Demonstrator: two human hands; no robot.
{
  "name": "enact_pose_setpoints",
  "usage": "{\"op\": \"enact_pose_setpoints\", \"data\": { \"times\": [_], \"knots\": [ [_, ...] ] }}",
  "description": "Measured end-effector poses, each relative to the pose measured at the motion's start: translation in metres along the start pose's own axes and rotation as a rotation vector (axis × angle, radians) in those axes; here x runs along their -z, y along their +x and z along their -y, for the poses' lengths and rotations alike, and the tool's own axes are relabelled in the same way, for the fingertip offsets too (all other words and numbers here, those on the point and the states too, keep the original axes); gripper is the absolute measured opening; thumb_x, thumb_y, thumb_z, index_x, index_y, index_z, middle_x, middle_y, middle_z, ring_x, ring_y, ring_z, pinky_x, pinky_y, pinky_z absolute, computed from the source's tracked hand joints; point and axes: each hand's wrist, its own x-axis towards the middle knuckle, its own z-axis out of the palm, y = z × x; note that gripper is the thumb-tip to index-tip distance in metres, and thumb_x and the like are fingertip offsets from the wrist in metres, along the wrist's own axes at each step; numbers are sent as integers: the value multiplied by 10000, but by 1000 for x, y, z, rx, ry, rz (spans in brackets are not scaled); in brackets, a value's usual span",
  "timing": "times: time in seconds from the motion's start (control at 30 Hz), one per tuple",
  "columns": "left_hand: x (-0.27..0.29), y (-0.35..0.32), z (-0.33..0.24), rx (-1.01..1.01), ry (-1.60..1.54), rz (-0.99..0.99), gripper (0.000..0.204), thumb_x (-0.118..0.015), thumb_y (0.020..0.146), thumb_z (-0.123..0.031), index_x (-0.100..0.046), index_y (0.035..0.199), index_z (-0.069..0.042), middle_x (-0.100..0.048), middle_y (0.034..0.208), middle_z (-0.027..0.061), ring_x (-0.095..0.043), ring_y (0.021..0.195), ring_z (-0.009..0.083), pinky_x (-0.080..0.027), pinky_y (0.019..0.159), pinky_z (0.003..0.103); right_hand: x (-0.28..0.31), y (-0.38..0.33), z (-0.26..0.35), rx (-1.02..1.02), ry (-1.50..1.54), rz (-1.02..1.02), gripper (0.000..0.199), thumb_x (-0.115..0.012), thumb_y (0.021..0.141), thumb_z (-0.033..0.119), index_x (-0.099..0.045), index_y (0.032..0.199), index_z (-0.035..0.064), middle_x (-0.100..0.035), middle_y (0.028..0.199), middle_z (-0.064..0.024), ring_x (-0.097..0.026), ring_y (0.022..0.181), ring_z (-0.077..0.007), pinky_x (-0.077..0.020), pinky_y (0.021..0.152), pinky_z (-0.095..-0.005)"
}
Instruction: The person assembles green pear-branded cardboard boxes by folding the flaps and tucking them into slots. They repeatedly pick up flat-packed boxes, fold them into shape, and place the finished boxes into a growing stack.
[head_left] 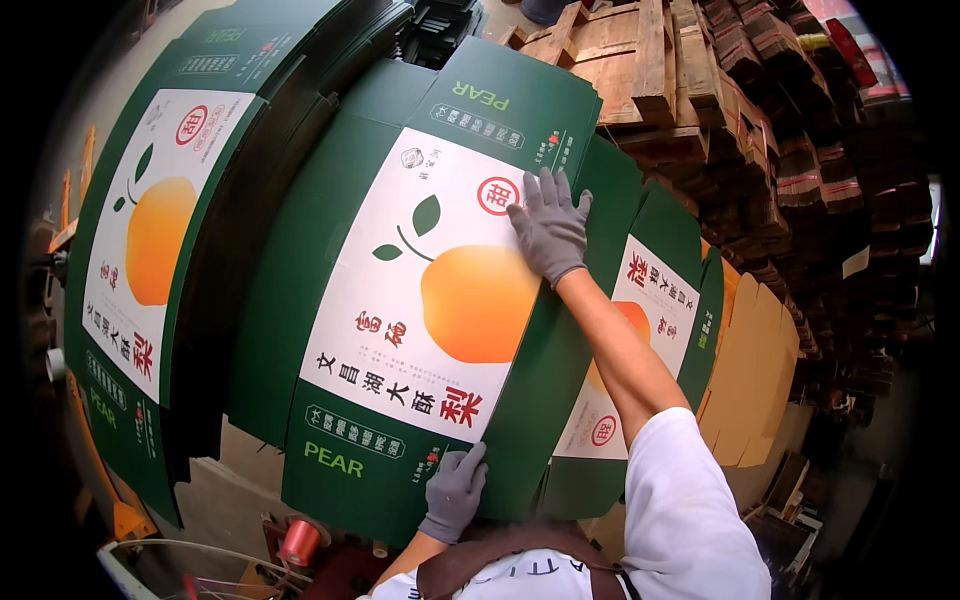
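A large flat cardboard box blank point(350, 385), green with a white panel and a printed orange pear, lies spread out in front of me. My right hand point(550, 225), in a grey glove, is pressed flat on its upper right part with fingers spread. Close to my body, my left hand point(455, 490), gloved the same way, rests on the near green flap, its fingers extended just below the white panel's corner. Neither hand grasps anything visible. Another printed blank point(650, 310) extends to the right, partly covered by my right arm.
A thick stack of matching green blanks point(150, 240) stands at the left. Plain brown cardboard point(750, 370) lies at the right. Beyond are a wooden pallet point(610, 50) and piles of bundled cardboard point(800, 150). Near me, at lower left, sits a pink-red spool point(302, 541).
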Motion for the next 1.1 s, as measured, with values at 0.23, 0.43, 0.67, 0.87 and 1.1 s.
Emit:
{"op": "enact_pose_setpoints", "data": {
  "times": [0.23,0.43,0.67,0.87,1.1],
  "knots": [
    [-5,-5,7,-51,-8,-54,373,-703,858,-116,-675,1230,-98,-637,915,103,-652,728,277,-535,623,370,25,-93,57,142,83,17,644,-459,967,524,-419,1489,148,-344,1578,-133,-260,1487,-320,-114,1174,-631],
    [-13,-9,12,-47,-79,-108,350,-677,876,-116,-594,1208,-43,-643,978,139,-664,855,295,-537,737,376,18,-158,83,174,125,-12,662,-428,976,568,-400,1503,168,-346,1582,-124,-261,1486,-309,-74,1172,-654],
    [-33,-8,20,20,-129,-161,277,-700,865,-153,-602,1098,-40,-661,902,138,-667,826,267,-534,759,354,33,-223,126,257,219,61,641,-489,953,516,-437,1477,150,-348,1579,-127,-295,1473,-314,-72,1177,-649],
    [132,13,19,-211,377,-464,411,-707,846,-235,-561,1199,-82,-584,1147,154,-521,1143,333,-356,1018,487,35,-237,101,217,194,75,695,-515,934,512,-393,1503,133,-323,1591,-153,-252,1493,-333,-58,1182,-641],
    [364,-25,146,370,1075,-398,813,-651,895,-474,-308,1544,-125,-263,1611,165,-211,1499,347,-148,1212,532,27,-232,112,255,47,169,720,-535,902,554,-455,1458,103,-342,1580,-152,-277,1480,-338,-118,1176,-634]
  ]
}}
